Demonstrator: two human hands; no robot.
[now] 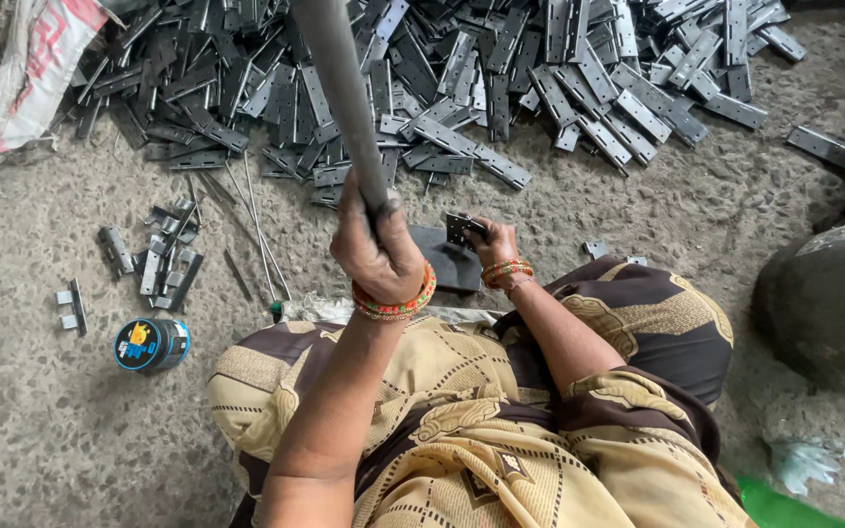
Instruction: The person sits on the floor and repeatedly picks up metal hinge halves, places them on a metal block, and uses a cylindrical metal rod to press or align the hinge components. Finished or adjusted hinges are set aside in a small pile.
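While the person sat on the gritty floor (pixel 41 440) with a patterned cloth over the lap (pixel 501 440), both arms reached forward over the knees. The left hand (pixel 378 256) was wrapped tight round a long dark handle (pixel 339 88), which rose toward the camera; its head lay out of view. The right hand (pixel 494 246), just beside the left, pinched 1 small hinge (pixel 464 228) in its fingertips and held it against the far edge of a dark block (pixel 447 259). The block lay between the 2 hands and just beyond the lap.

Judged from this, the step in hand was striking the hinge on the block, with the tool lifted for a blow. A blow would have called for the handle to come down square on the hinge, clear of the right fingertips, while the right hand kept the piece steady.

To the left of the knees a round blue tin (pixel 152 344) lay on its side, and beyond it sat a small cluster of hinges (pixel 163 259) beside thin rods (pixel 256 230). Farther off, a big heap of hinges (pixel 462 78) spread across the floor, with a sack (pixel 22 68) at its left end.
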